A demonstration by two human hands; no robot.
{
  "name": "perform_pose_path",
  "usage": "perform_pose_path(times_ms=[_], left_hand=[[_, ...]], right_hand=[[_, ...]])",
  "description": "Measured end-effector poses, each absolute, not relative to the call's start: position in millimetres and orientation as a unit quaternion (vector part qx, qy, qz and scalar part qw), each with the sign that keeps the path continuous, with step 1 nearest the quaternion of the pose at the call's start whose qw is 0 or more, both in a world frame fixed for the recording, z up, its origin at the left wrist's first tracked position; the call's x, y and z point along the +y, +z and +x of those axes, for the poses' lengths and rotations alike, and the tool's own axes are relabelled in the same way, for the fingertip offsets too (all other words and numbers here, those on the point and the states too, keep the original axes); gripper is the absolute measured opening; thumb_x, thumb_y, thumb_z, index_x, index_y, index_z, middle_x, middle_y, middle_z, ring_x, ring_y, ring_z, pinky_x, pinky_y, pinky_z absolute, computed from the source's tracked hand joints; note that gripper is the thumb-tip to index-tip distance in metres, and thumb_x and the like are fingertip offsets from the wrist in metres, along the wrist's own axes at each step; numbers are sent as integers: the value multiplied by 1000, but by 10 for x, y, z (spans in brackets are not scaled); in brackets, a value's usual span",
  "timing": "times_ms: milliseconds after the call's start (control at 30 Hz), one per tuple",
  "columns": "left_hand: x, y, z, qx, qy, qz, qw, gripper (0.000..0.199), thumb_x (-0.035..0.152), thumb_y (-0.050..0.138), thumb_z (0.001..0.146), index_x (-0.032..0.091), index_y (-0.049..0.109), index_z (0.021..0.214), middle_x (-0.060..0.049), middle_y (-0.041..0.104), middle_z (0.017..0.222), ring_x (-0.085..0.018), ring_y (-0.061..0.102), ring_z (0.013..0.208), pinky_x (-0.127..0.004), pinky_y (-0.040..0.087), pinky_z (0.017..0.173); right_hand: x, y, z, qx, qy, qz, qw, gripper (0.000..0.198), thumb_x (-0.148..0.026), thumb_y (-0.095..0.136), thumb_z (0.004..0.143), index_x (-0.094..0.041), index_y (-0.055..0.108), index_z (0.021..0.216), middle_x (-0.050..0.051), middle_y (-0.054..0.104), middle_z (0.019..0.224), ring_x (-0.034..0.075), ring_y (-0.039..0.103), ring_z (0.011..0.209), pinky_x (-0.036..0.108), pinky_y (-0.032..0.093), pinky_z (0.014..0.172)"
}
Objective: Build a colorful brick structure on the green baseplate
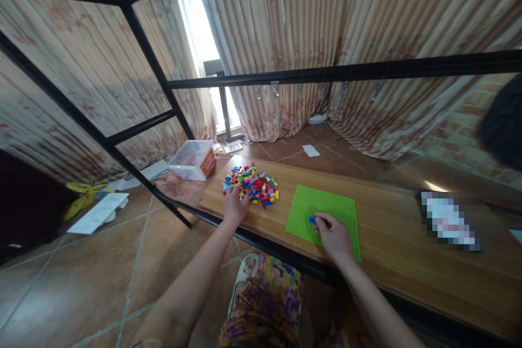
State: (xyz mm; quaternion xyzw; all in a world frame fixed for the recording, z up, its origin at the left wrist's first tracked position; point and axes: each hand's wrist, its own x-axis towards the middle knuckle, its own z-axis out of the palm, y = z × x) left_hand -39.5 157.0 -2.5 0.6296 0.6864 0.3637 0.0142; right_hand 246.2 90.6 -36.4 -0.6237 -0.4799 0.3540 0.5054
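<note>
Pinched between the thumb and fingers of my right hand (pixel 335 235) is a small blue toy brick (pixel 312 219). That hand is over the green studded baseplate (pixel 300 201); whether the brick touches the studs I cannot tell. At the near left edge of a heap of mixed-colour toy bricks (pixel 258 184), my left hand (pixel 235 206) reaches down with thumb and fingers apart. Its fingertips are partly lost among the bricks, and I make out no brick held there. Heap and baseplate both lie on a wooden tabletop (pixel 383 223).
A clear plastic box with an orange label (pixel 191 160) stands on the tiled floor beyond the table's left end. A blurred-out object (pixel 446 223) lies at the right. Black metal bars (pixel 346 73) cross ahead, before long curtains (pixel 277 22). Papers (pixel 98 215) are on the floor.
</note>
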Motion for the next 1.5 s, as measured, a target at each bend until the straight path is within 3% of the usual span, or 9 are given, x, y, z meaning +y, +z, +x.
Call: perform_pose_path(times_ms=[233,467,633,800,967,1067,1267,1500], left_hand=[[1911,92,-512,670,285,685,-13,34,19,62,79,17,58,112,-14,64,110,-28,60,106,-41,48,90],[2028,-25,-519,676,273,684,1,38,11,53,80,16,57,118,-14,66,107,-26,62,102,-38,48,90],[2021,-61,-559,651,340,678,-5,37,12,51,83,17,59,119,-12,66,107,-26,62,102,-39,49,90],[1966,12,-520,627,395,671,22,29,16,52,86,18,63,113,-11,66,104,-25,63,97,-38,51,88],[1850,97,-382,582,435,677,116,23,19,53,87,19,66,106,-7,67,98,-19,64,85,-33,53,80],[1770,111,-297,563,441,680,161,22,19,53,87,19,66,104,-7,67,97,-18,64,85,-32,53,78],[1653,79,-166,573,468,650,175,17,20,53,88,19,67,98,-6,67,93,-18,63,85,-32,52,79],[1600,-9,-72,548,511,642,164,16,20,51,89,19,65,97,-7,66,96,-19,62,91,-35,51,86]], right_hand=[[1245,-345,2111,-553,307,-621,463,29,-37,51,79,-19,71,91,6,72,80,21,68,68,36,54,63],[1471,-288,1599,-615,284,-623,392,29,-29,47,81,-18,71,92,6,72,79,21,66,75,36,50,73],[1596,-224,1494,-637,201,-640,380,25,-23,49,80,-18,70,93,8,69,92,21,63,86,36,48,81],[1688,-78,1355,-657,204,-598,410,30,-25,49,85,-20,67,108,9,65,103,20,62,87,37,50,82],[1815,132,1140,-708,225,-513,431,39,-25,51,87,-27,59,125,7,61,119,19,60,101,37,48,91],[1881,191,1085,-728,233,-489,420,33,-26,50,89,-27,64,119,6,63,118,19,59,107,36,45,96],[1847,101,1052,-690,256,-536,414,28,-31,45,92,-25,70,104,5,72,101,19,66,92,34,49,85],[1780,35,1006,-640,245,-585,434,33,-36,41,92,-22,70,100,6,73,97,21,67,88,34,48,83]])
